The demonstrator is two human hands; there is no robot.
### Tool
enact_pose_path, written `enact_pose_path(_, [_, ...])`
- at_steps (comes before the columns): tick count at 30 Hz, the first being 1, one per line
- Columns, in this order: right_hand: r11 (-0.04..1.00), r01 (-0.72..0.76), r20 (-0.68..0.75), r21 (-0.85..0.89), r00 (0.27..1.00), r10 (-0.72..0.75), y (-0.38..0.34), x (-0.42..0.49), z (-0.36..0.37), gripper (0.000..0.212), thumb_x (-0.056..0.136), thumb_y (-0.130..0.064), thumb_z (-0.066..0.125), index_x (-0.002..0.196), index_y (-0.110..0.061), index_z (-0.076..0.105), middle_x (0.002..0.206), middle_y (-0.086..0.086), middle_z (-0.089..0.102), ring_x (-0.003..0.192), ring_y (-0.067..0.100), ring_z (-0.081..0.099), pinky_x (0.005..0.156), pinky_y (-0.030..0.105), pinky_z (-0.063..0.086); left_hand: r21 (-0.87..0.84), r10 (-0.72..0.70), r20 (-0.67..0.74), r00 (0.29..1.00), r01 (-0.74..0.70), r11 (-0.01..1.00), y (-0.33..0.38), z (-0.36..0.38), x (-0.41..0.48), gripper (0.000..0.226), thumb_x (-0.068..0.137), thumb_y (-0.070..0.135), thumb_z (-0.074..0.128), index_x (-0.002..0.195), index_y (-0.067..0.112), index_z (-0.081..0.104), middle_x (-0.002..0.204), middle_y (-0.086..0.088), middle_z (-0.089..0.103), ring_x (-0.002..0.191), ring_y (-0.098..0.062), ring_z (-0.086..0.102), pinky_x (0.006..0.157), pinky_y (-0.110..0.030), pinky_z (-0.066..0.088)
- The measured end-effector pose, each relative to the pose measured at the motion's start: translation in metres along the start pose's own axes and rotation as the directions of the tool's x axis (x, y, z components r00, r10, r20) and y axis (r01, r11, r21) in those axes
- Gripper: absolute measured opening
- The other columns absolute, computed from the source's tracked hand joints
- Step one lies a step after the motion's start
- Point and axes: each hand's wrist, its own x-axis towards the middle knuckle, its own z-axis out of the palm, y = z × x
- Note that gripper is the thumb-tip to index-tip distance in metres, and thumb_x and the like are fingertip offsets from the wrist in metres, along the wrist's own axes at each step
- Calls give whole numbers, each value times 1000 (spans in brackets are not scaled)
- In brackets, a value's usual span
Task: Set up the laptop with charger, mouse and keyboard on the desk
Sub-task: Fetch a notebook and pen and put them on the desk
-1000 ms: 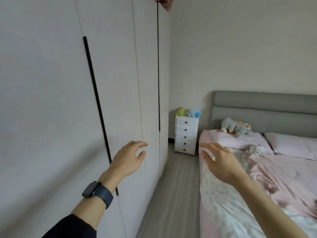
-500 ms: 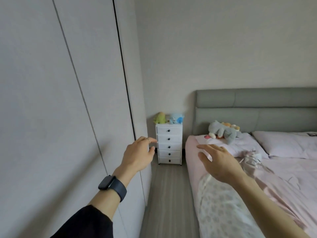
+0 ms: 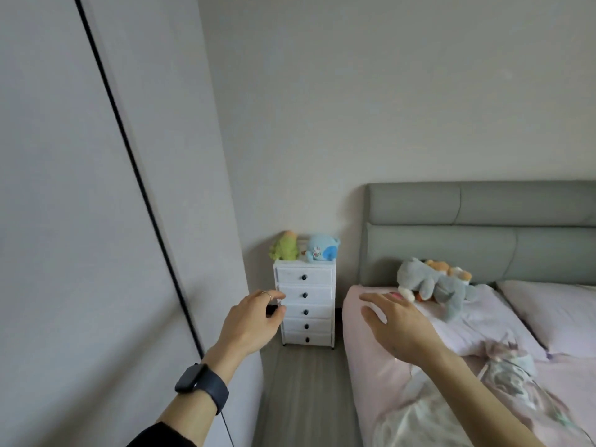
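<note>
No laptop, charger, mouse, keyboard or desk is in view. My left hand, with a dark watch on the wrist and a ring on one finger, is raised in front of me with loosely curved fingers and holds nothing. My right hand reaches forward over the near corner of the bed, fingers relaxed and spread, also holding nothing.
A tall pale wardrobe fills the left side. A small white drawer chest with two plush toys on top stands at the far wall. A bed with pink bedding, a grey headboard and stuffed animals lies on the right. A narrow strip of grey floor runs between.
The view has turned right and moved forward along the wardrobe; the drawer chest and bed have come closer. Both hands stay raised and hold nothing.
</note>
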Motion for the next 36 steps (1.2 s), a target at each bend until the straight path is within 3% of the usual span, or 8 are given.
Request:
enact_pose_path(6, [1000,5,119,15,993,-7,18,127,38,41,103,-47,39,141,-38,51,142,-9,56,129,18,50,102,33,44,-24,-49,79,996,51,998,-41,40,114,35,97,43,48,130,36,57,130,14,58,119,-9,56,97,-32,48])
enact_pose_path(11, [999,-35,129,14,991,33,33,221,85,40,102,-44,44,140,-34,53,140,-6,58,128,19,52,103,33,42,-49,-66,139,988,74,996,-95,84,212,36,95,46,48,129,36,57,127,15,59,115,-8,58,96,-32,48])
enact_pose_path(16, [996,-92,189,5,978,89,35,308,133,40,104,-41,43,142,-31,53,142,-4,57,127,20,52,102,32,40,-23,-79,250,965,88,996,-145,129,305,36,95,47,48,129,38,56,119,13,59,100,-10,60,77,-26,46])
enact_pose_path(18, [992,-125,211,28,971,117,41,336,153,40,104,-41,44,141,-30,53,140,-4,58,125,18,53,99,29,41,-51,-78,302,950,98,994,-158,150,338,36,94,46,48,127,37,58,119,13,61,101,-8,61,78,-26,47])
enact_pose_path(23, [974,-223,321,39,926,199,76,391,212,39,102,-43,45,139,-32,53,136,-3,60,124,19,53,100,33,44,-97,-109,467,877,173,980,-177,211,391,35,94,44,50,124,30,62,123,8,65,109,-10,62,91,-31,51])
enact_pose_path(30, [954,-300,529,24,813,242,130,483,290,49,101,-45,45,147,-27,44,149,-1,50,137,22,43,113,42,38,-109,-239,555,797,354,929,-202,270,469,33,98,34,51,127,23,61,127,4,63,116,-14,58,87,-19,38])
enact_pose_path(34, [943,-334,621,-2,738,262,163,545,329,55,101,-45,46,151,-22,38,153,4,43,140,24,38,115,41,33,-104,-331,646,688,508,855,-211,304,509,34,100,29,49,131,17,59,129,1,62,119,-18,58,97,-26,44])
enact_pose_path(36, [948,-319,622,-1,741,251,179,581,351,57,101,-44,48,151,-19,37,154,6,41,139,27,38,114,41,33,-88,-378,658,651,565,820,-218,326,528,33,99,30,50,129,20,60,126,1,63,117,-16,60,101,-31,46])
